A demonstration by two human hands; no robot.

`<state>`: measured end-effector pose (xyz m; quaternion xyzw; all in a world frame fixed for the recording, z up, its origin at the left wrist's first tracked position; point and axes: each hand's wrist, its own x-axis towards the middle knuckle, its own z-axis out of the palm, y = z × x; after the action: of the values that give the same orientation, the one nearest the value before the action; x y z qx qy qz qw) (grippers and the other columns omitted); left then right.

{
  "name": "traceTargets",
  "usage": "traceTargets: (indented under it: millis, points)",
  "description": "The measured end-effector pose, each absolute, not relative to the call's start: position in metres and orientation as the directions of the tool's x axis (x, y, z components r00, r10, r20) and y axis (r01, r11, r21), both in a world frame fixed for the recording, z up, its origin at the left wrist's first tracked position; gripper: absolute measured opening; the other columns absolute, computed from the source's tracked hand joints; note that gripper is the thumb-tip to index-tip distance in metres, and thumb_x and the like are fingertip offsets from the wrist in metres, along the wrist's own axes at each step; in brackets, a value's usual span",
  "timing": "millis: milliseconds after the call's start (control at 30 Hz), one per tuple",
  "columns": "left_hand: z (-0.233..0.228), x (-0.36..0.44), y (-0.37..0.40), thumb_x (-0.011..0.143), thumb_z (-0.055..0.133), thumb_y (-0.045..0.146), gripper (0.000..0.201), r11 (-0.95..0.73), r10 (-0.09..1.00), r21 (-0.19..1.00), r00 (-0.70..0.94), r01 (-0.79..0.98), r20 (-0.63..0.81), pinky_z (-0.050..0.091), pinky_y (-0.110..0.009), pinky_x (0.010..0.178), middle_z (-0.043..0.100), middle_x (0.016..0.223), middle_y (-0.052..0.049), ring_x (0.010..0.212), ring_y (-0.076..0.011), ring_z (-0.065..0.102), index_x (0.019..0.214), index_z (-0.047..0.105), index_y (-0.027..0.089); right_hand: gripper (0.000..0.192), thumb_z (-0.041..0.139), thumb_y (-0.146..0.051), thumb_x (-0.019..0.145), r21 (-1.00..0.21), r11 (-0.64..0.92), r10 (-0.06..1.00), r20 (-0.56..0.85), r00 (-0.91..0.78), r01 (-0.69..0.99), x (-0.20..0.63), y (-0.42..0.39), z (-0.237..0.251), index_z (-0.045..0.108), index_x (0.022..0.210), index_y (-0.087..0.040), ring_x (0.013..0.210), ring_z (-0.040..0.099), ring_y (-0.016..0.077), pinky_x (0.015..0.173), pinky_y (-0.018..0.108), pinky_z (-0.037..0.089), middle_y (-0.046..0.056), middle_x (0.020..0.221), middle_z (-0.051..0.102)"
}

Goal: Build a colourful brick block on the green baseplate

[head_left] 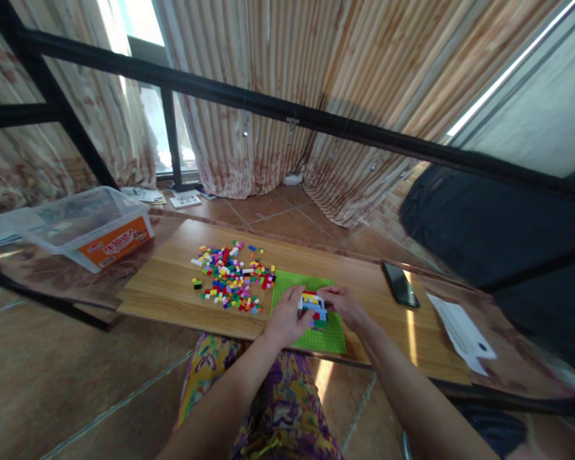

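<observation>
A small structure of toy building bricks in white, blue, red, yellow and green stands on a green baseplate. My left hand is closed around its left side, with the thumb across the near part and the fingers behind. At its far right corner, my right hand has its fingers pinched together; whatever lies between them is too small or hidden to name. Left of the baseplate, a loose pile of many-coloured bricks is spread over the wooden board.
A clear plastic box with an orange label stands beyond the board's left end. Toward the right lie a black phone and a white paper piece. A black metal rail crosses in front of striped curtains.
</observation>
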<state>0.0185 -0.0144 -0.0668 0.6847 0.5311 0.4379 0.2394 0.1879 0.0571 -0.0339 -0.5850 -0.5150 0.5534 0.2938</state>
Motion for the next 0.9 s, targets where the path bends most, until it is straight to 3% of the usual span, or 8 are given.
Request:
traceTargets:
  millis: [100, 233, 433, 567, 700, 800, 900]
  points:
    - [-0.067, 0.019, -0.014, 0.083, 0.057, 0.031, 0.053, -0.315, 0.939, 0.793, 0.05, 0.522, 0.341, 0.041, -0.046, 0.107, 0.052, 0.131, -0.012, 0.125, -0.0254, 0.048, 0.133, 0.043, 0.018, 0.046, 0.073, -0.058, 0.06, -0.948, -0.245, 0.936, -0.286, -0.206, 0.204, 0.193, 0.051, -0.034, 0.072, 0.079, -0.016, 0.067, 0.061, 0.0152, 0.065, 0.028, 0.048, 0.004, 0.072, 0.07]
    - [-0.068, 0.019, -0.013, 0.083, 0.058, 0.03, 0.051, -0.308, 0.943, 0.799, 0.055, 0.517, 0.328, 0.041, -0.045, 0.107, 0.053, 0.13, -0.012, 0.124, -0.0246, 0.049, 0.131, 0.045, 0.018, 0.055, 0.069, -0.067, 0.06, -0.968, -0.23, 0.964, -0.241, -0.114, 0.095, 0.197, 0.042, -0.037, 0.071, 0.082, -0.017, 0.071, 0.063, 0.0162, 0.067, 0.028, 0.048, 0.006, 0.076, 0.071]
    - [-0.07, 0.019, -0.012, 0.083, 0.059, 0.03, 0.053, -0.299, 0.945, 0.804, 0.041, 0.513, 0.326, 0.041, -0.046, 0.107, 0.053, 0.13, -0.012, 0.126, -0.0259, 0.048, 0.132, 0.044, 0.018, 0.053, 0.074, -0.065, 0.053, -0.965, -0.193, 0.965, -0.22, -0.146, 0.178, 0.19, 0.039, -0.041, 0.071, 0.074, -0.016, 0.067, 0.062, 0.0178, 0.067, 0.031, 0.049, 0.005, 0.07, 0.07]
    - [-0.071, 0.02, -0.013, 0.082, 0.058, 0.031, 0.053, -0.308, 0.941, 0.802, 0.039, 0.511, 0.337, 0.042, -0.046, 0.106, 0.054, 0.13, -0.013, 0.125, -0.0261, 0.048, 0.131, 0.045, 0.017, 0.047, 0.071, -0.06, 0.058, -0.941, -0.17, 0.973, -0.207, -0.102, 0.293, 0.193, 0.046, -0.04, 0.07, 0.076, -0.017, 0.068, 0.063, 0.0198, 0.068, 0.034, 0.05, 0.005, 0.069, 0.069]
    - [-0.071, 0.02, -0.013, 0.08, 0.06, 0.031, 0.054, -0.313, 0.94, 0.799, 0.044, 0.513, 0.339, 0.043, -0.046, 0.106, 0.054, 0.13, -0.013, 0.124, -0.0263, 0.049, 0.13, 0.046, 0.017, 0.033, 0.061, -0.047, 0.072, -0.795, 0.078, 0.997, 0.052, -0.061, 0.602, 0.176, 0.051, -0.029, 0.072, 0.084, -0.019, 0.079, 0.065, 0.0215, 0.078, 0.035, 0.049, 0.007, 0.083, 0.073]
    - [-0.073, 0.02, -0.012, 0.075, 0.062, 0.027, 0.056, -0.345, 0.929, 0.795, 0.059, 0.499, 0.365, 0.044, -0.045, 0.105, 0.055, 0.129, -0.013, 0.122, -0.0269, 0.05, 0.128, 0.049, 0.015, 0.026, 0.053, -0.036, 0.082, -0.687, 0.296, 0.95, 0.142, -0.278, 0.663, 0.139, 0.049, -0.016, 0.073, 0.09, -0.021, 0.087, 0.065, 0.0187, 0.083, 0.031, 0.047, 0.006, 0.094, 0.073]
    - [-0.077, 0.021, -0.012, 0.072, 0.061, 0.023, 0.047, -0.343, 0.933, 0.804, 0.079, 0.486, 0.35, 0.05, -0.045, 0.098, 0.063, 0.12, -0.011, 0.115, -0.0283, 0.056, 0.119, 0.057, 0.017, 0.022, 0.053, -0.026, 0.084, -0.538, 0.458, 0.869, 0.104, -0.484, 0.707, 0.097, 0.049, -0.005, 0.074, 0.087, -0.025, 0.09, 0.063, 0.0172, 0.085, 0.029, 0.045, 0.004, 0.096, 0.073]
